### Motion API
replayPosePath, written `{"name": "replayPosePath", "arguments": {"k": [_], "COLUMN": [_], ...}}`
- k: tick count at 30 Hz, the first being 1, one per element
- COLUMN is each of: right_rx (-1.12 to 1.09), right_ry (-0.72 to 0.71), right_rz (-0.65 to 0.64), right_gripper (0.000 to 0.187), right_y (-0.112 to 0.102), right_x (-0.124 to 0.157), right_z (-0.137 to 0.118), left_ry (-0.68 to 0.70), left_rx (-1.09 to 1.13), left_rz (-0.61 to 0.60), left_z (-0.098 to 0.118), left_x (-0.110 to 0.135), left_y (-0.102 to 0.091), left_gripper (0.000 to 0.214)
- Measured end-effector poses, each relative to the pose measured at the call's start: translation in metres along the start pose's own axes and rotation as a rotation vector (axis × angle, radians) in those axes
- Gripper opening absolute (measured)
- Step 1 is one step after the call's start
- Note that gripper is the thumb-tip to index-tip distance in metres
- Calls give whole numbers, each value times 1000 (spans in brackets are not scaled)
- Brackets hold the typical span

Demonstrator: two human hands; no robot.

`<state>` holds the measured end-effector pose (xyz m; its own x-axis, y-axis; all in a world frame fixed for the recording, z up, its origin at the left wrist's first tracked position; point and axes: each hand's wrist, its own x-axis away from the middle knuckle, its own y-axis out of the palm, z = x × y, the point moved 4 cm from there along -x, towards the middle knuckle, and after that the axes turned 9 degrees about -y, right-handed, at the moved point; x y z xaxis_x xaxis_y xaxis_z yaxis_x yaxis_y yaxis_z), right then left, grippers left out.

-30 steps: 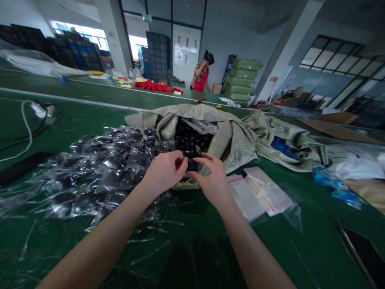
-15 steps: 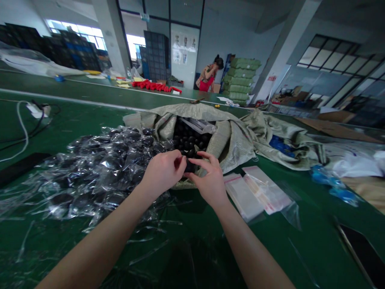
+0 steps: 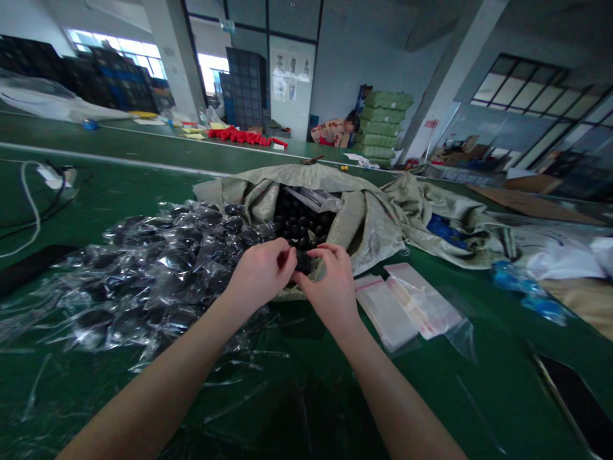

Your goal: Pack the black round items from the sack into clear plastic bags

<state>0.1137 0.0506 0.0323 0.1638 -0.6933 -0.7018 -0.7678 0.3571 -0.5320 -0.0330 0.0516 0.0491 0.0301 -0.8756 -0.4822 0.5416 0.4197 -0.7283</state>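
Observation:
My left hand (image 3: 261,275) and my right hand (image 3: 330,284) meet in front of an open woven sack (image 3: 368,217), both with fingers pinched around one small black round part (image 3: 303,262). The sack's mouth shows several loose black round parts (image 3: 301,223). To the left of my hands lies a heap of black parts sealed in clear plastic bags (image 3: 158,268). Just right of my right hand rests a small stack of empty clear zip bags with red strips (image 3: 407,306).
The green table (image 3: 479,383) carries a white cable and power strip (image 3: 48,179) at far left, blue plastic bits (image 3: 522,287) at right and a dark flat object (image 3: 579,409) at lower right. A person (image 3: 335,131) bends over at the far table beside red items (image 3: 244,136).
My right hand's fingers have closed in onto the black part between both hands. The person at the back has moved right and bent down.

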Motion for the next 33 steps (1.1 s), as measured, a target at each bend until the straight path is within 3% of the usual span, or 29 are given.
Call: {"name": "replayPosePath", "arguments": {"k": [4,14,19,25,33], "right_rx": [15,-239,-212,-103,-248], "right_ry": [-20,85,143,27,71], "right_rz": [1,-76,58,153,20], "right_gripper": [29,29,23,20,25], "right_y": [-2,5,7,12,16], "right_x": [0,-1,3,11,8], "right_z": [-2,9,13,5,5], "left_ry": [-5,38,107,113,11], "left_rx": [-1,-105,-176,-181,-12], "left_rz": [-2,14,24,67,10], "left_z": [1,0,8,9,5], "left_x": [0,2,4,6,2], "left_y": [0,1,1,1,3], "left_gripper": [29,30,27,26,28]}}
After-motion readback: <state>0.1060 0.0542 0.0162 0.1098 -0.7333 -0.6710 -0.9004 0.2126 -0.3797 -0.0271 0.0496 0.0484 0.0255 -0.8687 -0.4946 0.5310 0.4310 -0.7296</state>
